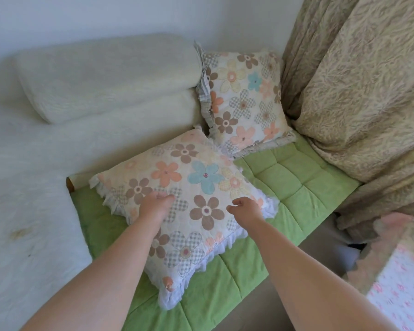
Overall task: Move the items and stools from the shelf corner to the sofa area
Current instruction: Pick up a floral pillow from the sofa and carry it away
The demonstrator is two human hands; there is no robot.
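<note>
The white fleecy cover (34,187) takes up the whole left of your view. The heavy beige curtains (356,91) close off the right, hanging down onto the back corner of the seat. Between them runs the green quilted seat pad (296,182) of the sofa, and that is your working surface. Two white bolsters (105,75) are stacked along the wall behind it.

The item you are handling, the flat floral cushion (196,187), lies on the pad turned corner-on. Its left frill sits near the white cover and its near corner reaches towards the pad's front edge. A second floral cushion (244,96) stands tilted against the wall corner, and its lower frill just meets the flat one's far corner.

Your left hand (157,205) rests on the cushion's face with the fingers together and their tips down on the fabric, none of it gathered. That looks like steadying or patting it into place. Your right hand (246,207) is over the right side of the cushion with its fingers loosely curled and pinching nothing. I cannot tell whether it touches the fabric.

The open room is to the right, where a bare stretch of green pad lies between the cushion and the curtains. Watch the near corner by the front edge, as it could slide off. A blurred pink patterned fabric (397,271) crowds your lower right.
</note>
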